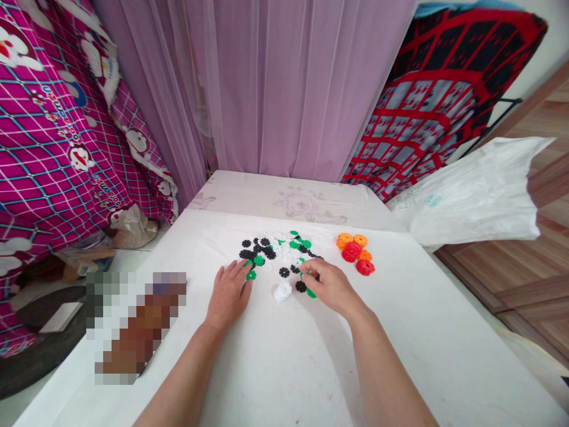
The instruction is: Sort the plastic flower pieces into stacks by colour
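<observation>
Flat on the white table, my left hand (228, 295) lies with its fingers stretched out. Its fingertips are beside a green snowflake disc (251, 275) and a cluster of black snowflake discs (269, 252). My right hand (332, 286) is at the right side of the loose discs, thumb and fingers curled together; what they hold is hidden. Close to it are a black disc (301, 286) and a partly covered green disc (311, 293). Between my hands sits a stack of white discs (283, 291). Behind it spreads a loose pile of white discs (287, 252).
Orange discs (344, 240) and red discs (351, 252) are stacked to the right. A pixelated object (142, 326) lies at the table's left edge. Beyond are a white plastic bag (471, 193), a purple curtain (302, 89) and a pink patterned cloth (66, 130).
</observation>
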{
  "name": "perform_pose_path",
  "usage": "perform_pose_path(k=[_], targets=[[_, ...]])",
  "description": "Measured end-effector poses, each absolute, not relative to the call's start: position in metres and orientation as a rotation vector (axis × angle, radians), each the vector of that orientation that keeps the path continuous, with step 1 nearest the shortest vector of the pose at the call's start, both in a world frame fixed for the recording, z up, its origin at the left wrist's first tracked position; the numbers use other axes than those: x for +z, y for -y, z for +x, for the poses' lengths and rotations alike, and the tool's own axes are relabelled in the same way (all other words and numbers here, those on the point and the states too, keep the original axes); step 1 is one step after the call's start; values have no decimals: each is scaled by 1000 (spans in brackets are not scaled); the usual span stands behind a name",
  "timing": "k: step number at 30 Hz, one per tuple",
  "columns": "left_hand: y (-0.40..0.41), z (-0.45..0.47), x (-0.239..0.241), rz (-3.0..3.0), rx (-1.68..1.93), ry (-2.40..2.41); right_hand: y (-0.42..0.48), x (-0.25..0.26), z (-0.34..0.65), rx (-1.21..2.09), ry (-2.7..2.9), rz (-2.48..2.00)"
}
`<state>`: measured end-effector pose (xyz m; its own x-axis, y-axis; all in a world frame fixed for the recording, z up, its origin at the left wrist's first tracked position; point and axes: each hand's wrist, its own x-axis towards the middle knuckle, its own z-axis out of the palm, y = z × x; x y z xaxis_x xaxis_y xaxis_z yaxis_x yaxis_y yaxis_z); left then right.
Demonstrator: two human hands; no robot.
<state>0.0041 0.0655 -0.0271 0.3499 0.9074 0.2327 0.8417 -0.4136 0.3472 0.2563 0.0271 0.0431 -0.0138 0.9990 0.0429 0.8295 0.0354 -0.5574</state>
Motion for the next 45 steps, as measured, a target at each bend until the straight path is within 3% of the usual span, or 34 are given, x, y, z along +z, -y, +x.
perform_pose_path(k=[8,18,29,39,45], targets=[[-66,4,-27,2437,589,-1604,-37,21,288,231,1659,-2185],[-66,4,-28,2437,562,-1610,-56,8,250,101,1885,-2182],[-65,5,-27,2432,598,-1611,-66,3,245,228,1781,-2238],[-66,5,-27,2422,578,-1609,-22,28,247,706,1635,-1727],[-65,5,-27,2427,603,-1608,-14,38,228,630,1817,-1720]])
